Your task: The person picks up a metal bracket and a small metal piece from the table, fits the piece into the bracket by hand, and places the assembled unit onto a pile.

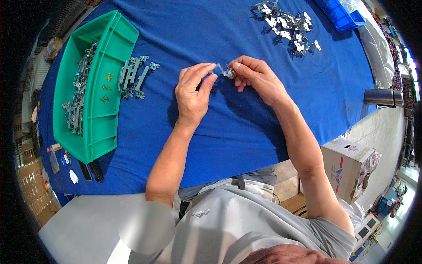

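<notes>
Above the blue surface point(246, 114), our fingers partly hide a small metal bracket point(225, 71). Left hand point(192, 94) and right hand point(257, 77) each pinch one end.

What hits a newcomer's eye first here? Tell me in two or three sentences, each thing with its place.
At the centre, the left hand and right hand pinch a small metal bracket between them over the blue tablecloth. To the left sits a bright green bin with metal parts inside, and a short stack of brackets lies beside it. A loose heap of shiny brackets lies at the far top right.
</notes>
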Action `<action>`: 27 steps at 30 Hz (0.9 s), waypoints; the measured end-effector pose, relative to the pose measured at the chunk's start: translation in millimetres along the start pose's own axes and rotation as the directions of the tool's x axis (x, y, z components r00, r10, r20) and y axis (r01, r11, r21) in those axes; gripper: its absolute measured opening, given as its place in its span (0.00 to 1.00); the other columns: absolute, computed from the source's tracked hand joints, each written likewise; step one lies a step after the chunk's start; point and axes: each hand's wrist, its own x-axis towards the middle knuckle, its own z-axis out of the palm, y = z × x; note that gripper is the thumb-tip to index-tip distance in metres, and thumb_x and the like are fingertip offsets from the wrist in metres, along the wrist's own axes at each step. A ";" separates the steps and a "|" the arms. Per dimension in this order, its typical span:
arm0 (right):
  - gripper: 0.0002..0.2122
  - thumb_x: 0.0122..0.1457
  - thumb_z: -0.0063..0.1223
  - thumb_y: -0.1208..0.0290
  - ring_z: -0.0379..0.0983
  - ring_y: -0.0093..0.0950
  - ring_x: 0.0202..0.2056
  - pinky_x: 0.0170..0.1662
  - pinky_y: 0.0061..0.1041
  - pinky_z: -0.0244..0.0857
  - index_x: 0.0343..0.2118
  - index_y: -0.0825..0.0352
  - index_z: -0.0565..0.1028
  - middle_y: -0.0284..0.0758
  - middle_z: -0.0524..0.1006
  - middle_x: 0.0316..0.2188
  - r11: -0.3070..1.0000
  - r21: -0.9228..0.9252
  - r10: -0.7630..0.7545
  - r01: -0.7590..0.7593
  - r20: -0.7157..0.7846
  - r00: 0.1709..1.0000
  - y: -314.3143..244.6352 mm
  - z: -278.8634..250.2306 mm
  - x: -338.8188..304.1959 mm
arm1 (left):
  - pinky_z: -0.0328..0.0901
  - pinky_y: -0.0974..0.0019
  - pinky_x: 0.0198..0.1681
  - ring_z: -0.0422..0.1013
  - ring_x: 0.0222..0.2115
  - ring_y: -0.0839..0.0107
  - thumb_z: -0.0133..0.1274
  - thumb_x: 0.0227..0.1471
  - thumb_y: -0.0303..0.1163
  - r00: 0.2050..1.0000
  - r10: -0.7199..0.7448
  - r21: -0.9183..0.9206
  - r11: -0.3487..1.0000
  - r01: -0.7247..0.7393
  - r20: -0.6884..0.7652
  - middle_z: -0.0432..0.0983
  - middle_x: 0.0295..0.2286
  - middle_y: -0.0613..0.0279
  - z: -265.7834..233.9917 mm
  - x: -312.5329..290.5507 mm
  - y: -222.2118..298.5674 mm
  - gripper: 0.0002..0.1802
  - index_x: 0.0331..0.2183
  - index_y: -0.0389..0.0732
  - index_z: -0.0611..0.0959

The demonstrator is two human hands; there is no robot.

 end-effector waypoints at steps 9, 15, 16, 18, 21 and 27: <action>0.10 0.66 0.53 0.66 0.69 0.14 0.28 0.29 0.15 0.64 0.42 0.67 0.76 0.27 0.75 0.30 0.994 -0.101 -0.035 0.033 -0.019 0.999 1.5 -1.7 -1.3 | 0.68 0.63 0.46 0.74 0.42 0.63 0.62 0.51 0.26 0.991 0.111 0.013 0.994 -0.113 0.078 0.82 0.40 0.58 0.9 0.3 2.0 0.11 0.40 0.38 0.86; 0.09 0.66 0.52 0.65 0.67 0.14 0.25 0.25 0.14 0.60 0.34 0.66 0.76 0.26 0.76 0.26 0.990 -0.014 -0.139 0.139 -0.185 0.973 -3.5 1.7 -0.7 | 0.70 0.65 0.32 0.76 0.29 0.65 0.59 0.55 0.28 0.998 -0.067 -0.027 0.997 0.067 -0.003 0.81 0.31 0.56 4.5 -3.9 0.8 0.09 0.38 0.36 0.85; 0.10 0.66 0.52 0.64 0.66 0.13 0.25 0.25 0.14 0.60 0.35 0.66 0.77 0.26 0.76 0.25 0.998 -0.011 -0.059 0.059 -0.113 0.992 -6.2 0.7 -2.9 | 0.69 0.70 0.28 0.74 0.27 0.72 0.57 0.58 0.30 0.968 -0.250 -0.093 0.964 0.250 0.012 0.81 0.32 0.58 3.5 -5.6 1.0 0.10 0.40 0.36 0.84; 0.10 0.66 0.52 0.64 0.66 0.13 0.25 0.25 0.14 0.60 0.36 0.66 0.77 0.26 0.76 0.26 0.998 -0.037 -0.048 0.046 -0.033 0.998 -5.8 3.1 -4.5 | 0.68 0.75 0.24 0.73 0.26 0.80 0.54 0.62 0.32 0.905 -0.424 -0.153 0.893 0.424 0.038 0.82 0.32 0.59 2.8 -6.8 0.2 0.12 0.42 0.35 0.84; 0.10 0.66 0.51 0.64 0.66 0.13 0.25 0.24 0.14 0.59 0.37 0.65 0.77 0.26 0.77 0.26 0.995 -0.092 -0.031 0.038 0.073 0.997 -7.7 6.3 -7.5 | 0.68 0.77 0.21 0.72 0.26 0.82 0.54 0.62 0.33 0.915 -0.404 -0.162 0.902 0.401 0.016 0.82 0.31 0.60 3.0 -5.5 1.7 0.13 0.43 0.35 0.83; 0.11 0.66 0.52 0.63 0.67 0.13 0.25 0.25 0.14 0.61 0.37 0.67 0.77 0.26 0.77 0.26 0.989 -0.147 0.001 0.004 0.039 0.999 -6.4 8.1 -6.9 | 0.68 0.77 0.21 0.72 0.26 0.81 0.54 0.62 0.34 0.907 -0.420 -0.212 0.886 0.412 0.009 0.81 0.31 0.60 3.8 -5.9 1.6 0.13 0.43 0.36 0.84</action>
